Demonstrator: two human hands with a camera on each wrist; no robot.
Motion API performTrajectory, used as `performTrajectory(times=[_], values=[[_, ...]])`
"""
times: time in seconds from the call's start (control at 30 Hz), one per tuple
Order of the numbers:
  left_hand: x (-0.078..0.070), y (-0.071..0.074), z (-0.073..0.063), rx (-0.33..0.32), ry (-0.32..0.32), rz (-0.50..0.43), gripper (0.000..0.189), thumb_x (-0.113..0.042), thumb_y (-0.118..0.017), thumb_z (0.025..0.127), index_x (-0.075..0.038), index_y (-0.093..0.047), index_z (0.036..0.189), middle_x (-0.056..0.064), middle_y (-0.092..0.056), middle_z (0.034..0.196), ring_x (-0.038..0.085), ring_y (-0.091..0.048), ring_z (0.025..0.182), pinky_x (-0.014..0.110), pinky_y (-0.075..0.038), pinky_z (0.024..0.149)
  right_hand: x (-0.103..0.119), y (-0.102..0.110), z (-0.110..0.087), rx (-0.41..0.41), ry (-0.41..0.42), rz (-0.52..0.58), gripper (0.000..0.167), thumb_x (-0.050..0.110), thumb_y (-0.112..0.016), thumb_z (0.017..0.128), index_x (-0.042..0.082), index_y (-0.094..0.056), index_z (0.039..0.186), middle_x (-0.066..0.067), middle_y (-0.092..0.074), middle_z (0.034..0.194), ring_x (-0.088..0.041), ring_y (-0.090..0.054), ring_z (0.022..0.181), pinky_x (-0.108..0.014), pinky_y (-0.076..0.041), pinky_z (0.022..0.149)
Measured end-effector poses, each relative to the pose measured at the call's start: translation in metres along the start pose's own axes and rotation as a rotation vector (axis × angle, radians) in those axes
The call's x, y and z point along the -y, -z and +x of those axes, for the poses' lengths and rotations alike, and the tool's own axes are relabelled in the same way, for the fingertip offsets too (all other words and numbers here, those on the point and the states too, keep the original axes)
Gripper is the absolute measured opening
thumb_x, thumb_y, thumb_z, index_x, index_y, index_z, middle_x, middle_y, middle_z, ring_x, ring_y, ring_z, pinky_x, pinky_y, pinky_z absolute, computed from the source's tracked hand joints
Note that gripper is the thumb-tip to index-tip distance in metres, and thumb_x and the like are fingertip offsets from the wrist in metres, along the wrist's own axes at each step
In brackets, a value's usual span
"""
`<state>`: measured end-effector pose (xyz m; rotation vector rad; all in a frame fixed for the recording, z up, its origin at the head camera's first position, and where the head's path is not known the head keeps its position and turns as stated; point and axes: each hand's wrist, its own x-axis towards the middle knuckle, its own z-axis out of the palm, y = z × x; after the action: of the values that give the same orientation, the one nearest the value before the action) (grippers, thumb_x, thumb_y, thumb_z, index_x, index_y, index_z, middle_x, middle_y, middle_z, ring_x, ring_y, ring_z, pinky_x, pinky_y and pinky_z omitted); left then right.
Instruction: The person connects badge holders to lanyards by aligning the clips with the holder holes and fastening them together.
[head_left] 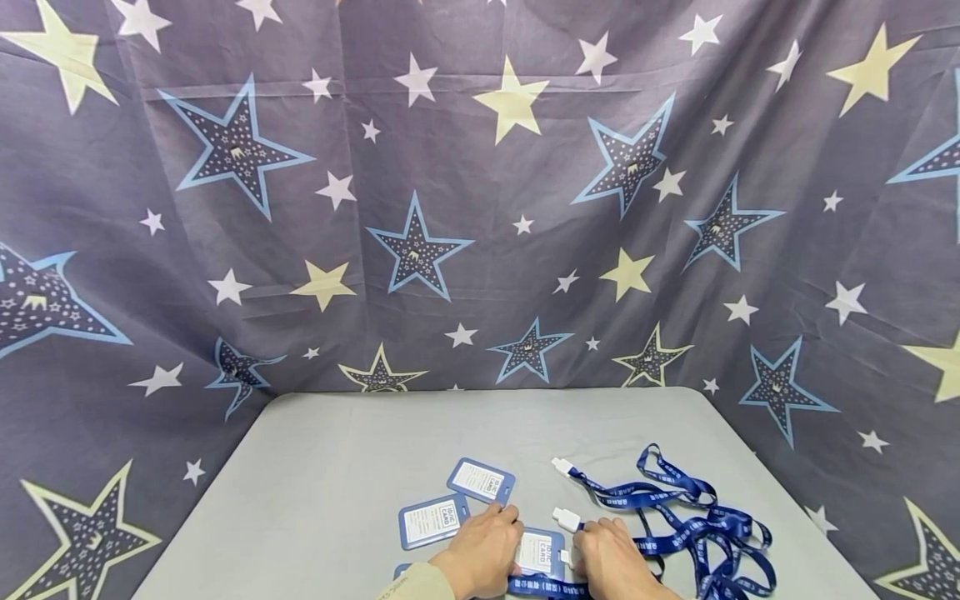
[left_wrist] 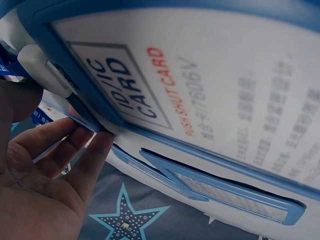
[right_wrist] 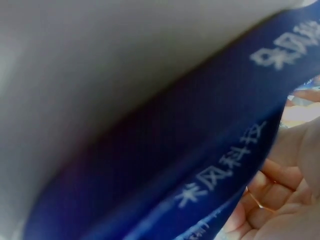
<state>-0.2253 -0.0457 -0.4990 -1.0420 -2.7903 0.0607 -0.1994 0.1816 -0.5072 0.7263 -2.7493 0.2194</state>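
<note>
A blue-framed badge holder point(head_left: 537, 552) with a white "ID/IC CARD" insert lies between the two hands. My left hand point(head_left: 483, 552) grips its left end, thumb at the near edge. At the slotted end, my right hand point(head_left: 611, 560) pinches the white clip point(left_wrist: 45, 70) of a blue lanyard point(head_left: 547, 586). In the left wrist view the clip sits right at the holder's slot, with fingertips at the holder's edge. White lettering runs along the lanyard strap point(right_wrist: 220, 165), which fills much of the right wrist view. My right fingertips are mostly hidden in the head view.
More badge holders lie left of the hands, one farther back point(head_left: 482, 481), one closer point(head_left: 432, 522), another partly under the left sleeve. Tangled blue lanyards point(head_left: 705, 529) spread at right, two white clips point(head_left: 566, 518) pointing left. Star-patterned cloth point(head_left: 450, 208) hangs behind the grey table point(head_left: 337, 450).
</note>
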Motion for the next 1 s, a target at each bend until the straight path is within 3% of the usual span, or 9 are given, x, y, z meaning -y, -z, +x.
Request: performTrajectory(times=[0.63,1.0], values=[[-0.0017,0.0,0.0004,-0.011,0.012,-0.013,0.04,-0.036,-0.09,0.073,-0.014,-0.072,0.101,-0.009,-0.052,0.092,0.012,-0.053,0.088,0.026,-0.054,0.083,0.0002,-0.0006,0.0011,-0.022,0.022,-0.01,0.023,0.007,-0.083,0.064,0.016,-0.062,0.067,0.008,-0.053,0.069,-0.011,-0.044,0.064,-0.03,-0.033,0.06],[-0.002,-0.0002,0.0006,-0.004,0.013,-0.022,0.039,-0.036,-0.089,0.075,-0.015,-0.072,0.103,-0.009,-0.052,0.092,0.011,-0.052,0.088,0.025,-0.054,0.083,0.0,-0.0051,0.0007,-0.091,0.053,-0.049,0.025,0.011,-0.086,0.064,0.015,-0.062,0.067,0.007,-0.054,0.069,-0.014,-0.047,0.064,-0.031,-0.034,0.061]])
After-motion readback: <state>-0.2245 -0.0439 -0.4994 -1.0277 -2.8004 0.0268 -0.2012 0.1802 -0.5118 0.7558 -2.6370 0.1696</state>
